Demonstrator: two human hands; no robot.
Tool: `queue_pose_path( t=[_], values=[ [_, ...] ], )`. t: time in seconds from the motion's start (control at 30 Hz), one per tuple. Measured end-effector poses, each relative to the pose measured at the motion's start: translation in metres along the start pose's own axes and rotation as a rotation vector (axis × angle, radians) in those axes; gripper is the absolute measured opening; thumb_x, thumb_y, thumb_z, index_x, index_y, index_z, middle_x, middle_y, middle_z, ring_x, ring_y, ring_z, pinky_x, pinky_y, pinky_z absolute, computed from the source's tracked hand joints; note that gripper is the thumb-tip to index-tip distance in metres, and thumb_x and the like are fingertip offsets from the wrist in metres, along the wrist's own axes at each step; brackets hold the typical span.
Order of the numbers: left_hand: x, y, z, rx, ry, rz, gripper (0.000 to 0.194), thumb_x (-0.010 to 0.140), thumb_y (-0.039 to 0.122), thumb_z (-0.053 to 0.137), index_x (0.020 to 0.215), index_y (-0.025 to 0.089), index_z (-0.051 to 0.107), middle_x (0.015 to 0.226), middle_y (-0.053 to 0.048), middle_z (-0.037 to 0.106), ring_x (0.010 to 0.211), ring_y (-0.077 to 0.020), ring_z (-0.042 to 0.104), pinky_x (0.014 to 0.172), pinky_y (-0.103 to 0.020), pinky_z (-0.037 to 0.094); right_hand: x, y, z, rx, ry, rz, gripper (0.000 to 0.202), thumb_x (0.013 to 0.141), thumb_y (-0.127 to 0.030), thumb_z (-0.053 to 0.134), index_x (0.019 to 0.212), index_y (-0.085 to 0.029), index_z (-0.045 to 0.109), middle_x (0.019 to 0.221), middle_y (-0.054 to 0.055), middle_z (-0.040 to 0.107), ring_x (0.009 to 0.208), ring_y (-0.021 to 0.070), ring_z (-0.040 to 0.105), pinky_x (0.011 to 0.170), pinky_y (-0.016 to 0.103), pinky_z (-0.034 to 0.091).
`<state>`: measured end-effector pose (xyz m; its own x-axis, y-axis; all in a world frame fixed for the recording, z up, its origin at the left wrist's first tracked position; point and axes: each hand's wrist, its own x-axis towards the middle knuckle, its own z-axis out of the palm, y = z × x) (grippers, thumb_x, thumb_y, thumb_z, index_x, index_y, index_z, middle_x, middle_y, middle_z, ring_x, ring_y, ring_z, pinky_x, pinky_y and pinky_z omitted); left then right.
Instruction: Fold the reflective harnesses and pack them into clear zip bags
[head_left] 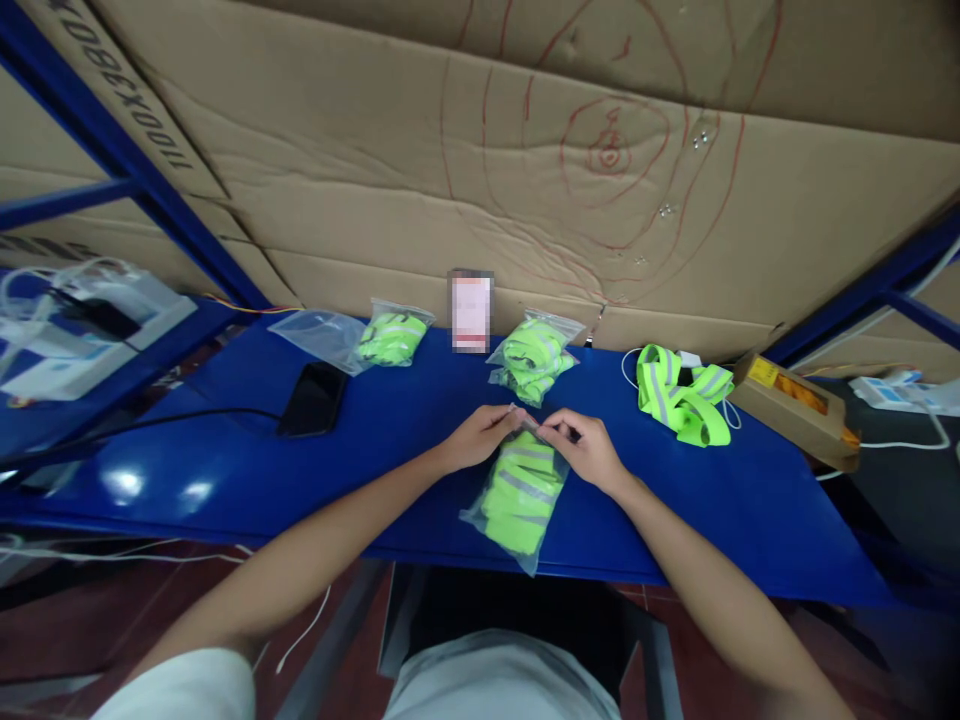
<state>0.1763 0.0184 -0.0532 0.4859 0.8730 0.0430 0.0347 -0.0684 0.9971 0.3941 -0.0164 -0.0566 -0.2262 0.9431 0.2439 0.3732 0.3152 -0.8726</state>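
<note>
A clear plastic bag [523, 495] holds a folded neon-yellow reflective strap with grey stripes. It lies at the front of the blue table, its top edge pointing away from me. My left hand [484, 437] pinches the left side of that top edge. At the right side of the same edge, my right hand [583, 445] grips with thumb and curled fingers. Just beyond my hands sits another bagged reflective strap [534, 355]. Whether the bag's mouth is sealed I cannot tell.
A third bagged strap [393, 338] lies back left beside an empty clear bag [322, 338] and a black phone [313, 399]. Loose reflective straps [682, 395] and an open cardboard box [799, 408] are on the right. A blurred-out card [471, 312] leans against the cardboard wall.
</note>
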Motion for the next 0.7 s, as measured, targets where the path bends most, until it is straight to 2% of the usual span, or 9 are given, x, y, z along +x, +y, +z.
queue_pose_path(
  t=[0.13, 0.27, 0.4, 0.5, 0.6, 0.7],
  values=[
    [0.006, -0.001, -0.004, 0.013, -0.015, 0.013, 0.057, 0.079, 0.071, 0.070, 0.080, 0.015, 0.079, 0.066, 0.000, 0.065, 0.064, -0.0132, 0.054, 0.061, -0.024, 0.042, 0.004, 0.001, 0.001, 0.076, -0.011, 0.035, 0.043, 0.089, -0.062, 0.065, 0.079, -0.020, 0.067, 0.054, -0.006, 0.045, 0.050, 0.0098, 0.038, 0.051, 0.025, 0.029],
    [0.007, -0.004, -0.004, -0.030, -0.015, -0.028, 0.058, 0.080, 0.072, 0.069, 0.087, 0.015, 0.080, 0.080, -0.006, 0.075, 0.075, -0.0185, 0.066, 0.072, -0.027, 0.050, 0.008, 0.004, -0.003, 0.146, -0.051, 0.065, 0.049, 0.085, -0.067, 0.066, 0.076, -0.019, 0.066, 0.054, -0.006, 0.046, 0.051, 0.0094, 0.037, 0.050, 0.024, 0.028],
    [0.007, -0.003, -0.013, -0.086, 0.026, -0.080, 0.067, 0.082, 0.077, 0.062, 0.094, 0.014, 0.080, 0.086, -0.011, 0.078, 0.083, -0.0246, 0.072, 0.078, -0.033, 0.055, 0.013, 0.009, -0.011, 0.190, -0.028, 0.090, 0.050, 0.080, -0.066, 0.073, 0.067, -0.018, 0.061, 0.059, -0.004, 0.051, 0.056, 0.0091, 0.040, 0.052, 0.023, 0.030],
    [0.010, -0.002, -0.021, -0.101, 0.078, -0.091, 0.069, 0.078, 0.078, 0.066, 0.098, 0.013, 0.080, 0.089, -0.011, 0.079, 0.083, -0.0246, 0.073, 0.080, -0.034, 0.056, 0.016, 0.013, -0.018, 0.255, -0.049, 0.153, 0.048, 0.077, -0.064, 0.076, 0.072, -0.018, 0.064, 0.056, -0.005, 0.051, 0.053, 0.0087, 0.042, 0.049, 0.022, 0.032],
    [0.013, 0.000, -0.026, -0.112, 0.110, -0.079, 0.068, 0.076, 0.076, 0.070, 0.097, 0.012, 0.080, 0.094, -0.011, 0.080, 0.084, -0.0236, 0.073, 0.083, -0.033, 0.055, 0.019, 0.016, -0.027, 0.329, -0.123, 0.235, 0.047, 0.074, -0.062, 0.078, 0.081, -0.017, 0.069, 0.061, -0.003, 0.060, 0.053, 0.0100, 0.051, 0.049, 0.022, 0.039],
    [0.016, 0.000, -0.029, -0.139, 0.135, -0.072, 0.070, 0.078, 0.077, 0.067, 0.095, 0.010, 0.080, 0.096, -0.013, 0.080, 0.085, -0.0241, 0.073, 0.083, -0.033, 0.056, 0.021, 0.018, -0.037, 0.364, -0.129, 0.282, 0.046, 0.070, -0.059, 0.081, 0.081, -0.016, 0.068, 0.069, 0.002, 0.068, 0.057, 0.0112, 0.058, 0.052, 0.022, 0.043]
  ],
)
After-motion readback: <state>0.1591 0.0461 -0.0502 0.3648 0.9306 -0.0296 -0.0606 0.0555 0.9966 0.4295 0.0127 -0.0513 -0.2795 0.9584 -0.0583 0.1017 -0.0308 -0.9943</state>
